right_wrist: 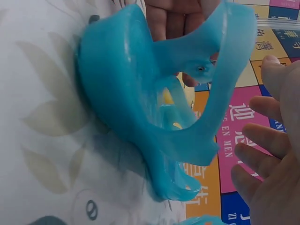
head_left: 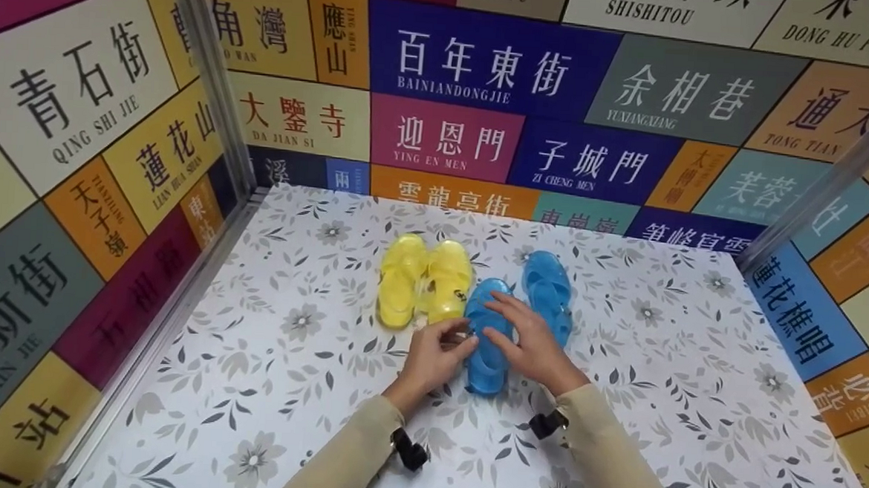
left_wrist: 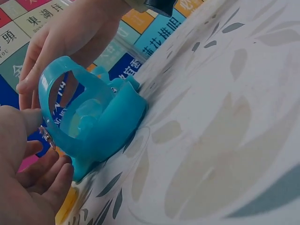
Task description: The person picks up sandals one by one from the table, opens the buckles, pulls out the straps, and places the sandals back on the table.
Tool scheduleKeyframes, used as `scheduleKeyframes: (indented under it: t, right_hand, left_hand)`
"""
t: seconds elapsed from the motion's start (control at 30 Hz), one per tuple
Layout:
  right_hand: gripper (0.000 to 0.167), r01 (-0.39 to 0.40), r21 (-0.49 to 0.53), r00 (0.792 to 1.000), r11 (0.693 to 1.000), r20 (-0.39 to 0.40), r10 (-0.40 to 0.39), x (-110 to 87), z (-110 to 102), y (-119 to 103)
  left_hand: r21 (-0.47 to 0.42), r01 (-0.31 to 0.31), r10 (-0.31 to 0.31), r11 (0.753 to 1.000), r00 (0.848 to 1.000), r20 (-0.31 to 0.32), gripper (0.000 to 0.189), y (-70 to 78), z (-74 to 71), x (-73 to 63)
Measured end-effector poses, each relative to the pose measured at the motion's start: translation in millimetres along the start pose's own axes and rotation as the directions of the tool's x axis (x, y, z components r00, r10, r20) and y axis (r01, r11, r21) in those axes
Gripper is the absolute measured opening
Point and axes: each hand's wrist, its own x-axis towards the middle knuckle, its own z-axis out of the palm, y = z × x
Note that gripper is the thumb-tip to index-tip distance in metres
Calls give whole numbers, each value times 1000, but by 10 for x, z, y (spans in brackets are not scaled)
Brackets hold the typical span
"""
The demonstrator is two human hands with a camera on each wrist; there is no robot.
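A translucent blue jelly sandal (head_left: 487,377) lies sole-down on the patterned sheet, between my two hands. At its left side is my left hand (head_left: 432,354), fingers loosely bent. In the left wrist view the thumb (left_wrist: 32,120) is at the strap, right beside a small shiny buckle (left_wrist: 47,137), with the other fingers below it. My right hand (head_left: 537,346) hovers over the sandal's right side, its fingers relaxed and spread apart. In the right wrist view those fingers (right_wrist: 260,157) stand apart from the strap. The second blue sandal (head_left: 544,272) lies behind the right hand, partly hidden by it.
A yellow sandal pair sits left of the blue ones: the left yellow sandal (head_left: 398,305) and the right yellow sandal (head_left: 450,263), close to my left hand. White floral sheeting (head_left: 285,400) covers the table. Walls with printed place-name signs (head_left: 447,137) enclose the back and sides.
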Motion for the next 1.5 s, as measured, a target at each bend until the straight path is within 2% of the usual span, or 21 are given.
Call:
scheduleKeyframes:
  t: [0.13,0.27,0.4,0.5,0.57,0.67,0.77,0.87,0.97,1.1,1.2,1.37,1.5]
  right_hand:
    - [54,-24,16,1000,1000,1,24,-140,18,-6]
    - [67,-105,66,994,992,37,102,-313,49,12]
    - [81,-213,113,974,970,103,202,-481,64,36]
    - [92,-275,145,956,950,143,255,-578,79,56]
    - [98,-293,159,951,943,152,270,-622,110,77]
    - [100,-286,194,954,939,149,260,-645,168,104]
    - [92,-267,219,962,938,123,245,-646,212,113]
    - [85,-283,235,958,930,109,264,-644,233,99]
    - [88,-324,238,946,916,108,306,-642,244,69]
    - [96,-401,247,916,882,87,392,-637,262,21]
    - [91,-440,266,895,858,51,444,-627,282,-2]
    - [73,-446,261,888,856,9,460,-607,309,-5]
    - [73,-452,254,885,855,7,466,-601,323,9]
  left_hand:
    - [23,26,-28,999,996,81,54,-2,-34,-74]
    - [2,87,-86,996,983,160,63,-29,-64,-150]
    - [11,134,-133,991,967,217,73,-24,-87,-195]
    - [48,142,-150,989,960,237,74,-9,-93,-199]
    - [67,141,-153,988,959,240,72,-12,-87,-194]
    - [78,125,-140,989,961,237,66,-17,-67,-186]
    - [64,110,-122,992,966,229,64,-17,-46,-182]
    - [56,118,-128,991,965,228,64,-5,-31,-185]
    - [63,139,-150,988,963,224,64,6,-20,-190]
    - [61,171,-180,983,961,208,65,21,1,-187]
    - [35,186,-189,982,961,201,66,30,22,-173]
    - [20,176,-176,984,966,189,65,20,64,-147]
    - [29,171,-173,985,969,176,65,1,100,-140]
